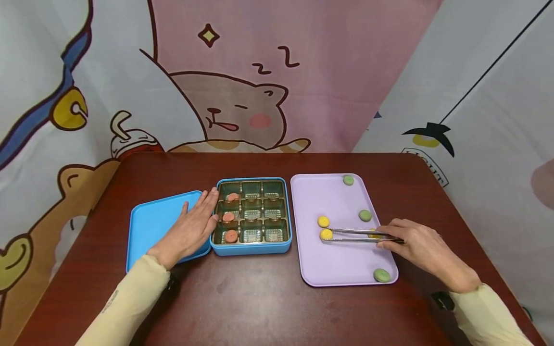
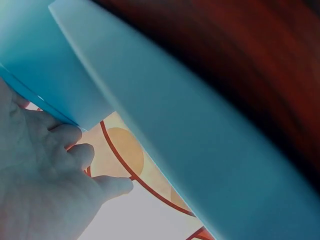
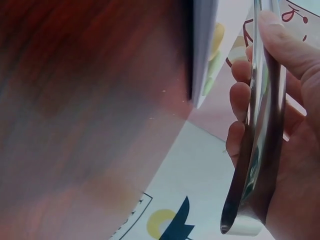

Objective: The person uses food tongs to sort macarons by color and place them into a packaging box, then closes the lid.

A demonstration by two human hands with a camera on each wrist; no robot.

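My right hand point(image 1: 417, 242) grips metal tongs point(image 1: 355, 240) over the lilac tray point(image 1: 346, 264). The tongs' tips lie on either side of a small round yellow macaron-like piece point(image 1: 326, 234). In the right wrist view, my thumb and fingers wrap the tongs point(image 3: 265, 125) near their bent end. My left hand point(image 1: 190, 230) reaches across the blue lid point(image 1: 151, 216), fingers extended, with fingertips against the left side of the blue box point(image 1: 253, 249). Three orange pieces point(image 1: 231, 236) sit in the left column of its gold divided insert point(image 1: 252, 222).
Another yellow piece point(image 1: 323, 221) lies just behind the one at the tips; a third is partly hidden under the tongs near my right hand. Green pieces point(image 1: 365, 215) lie along the tray's right side. A patterned cloth point(image 1: 259, 110) hangs behind the brown table point(image 1: 242, 298).
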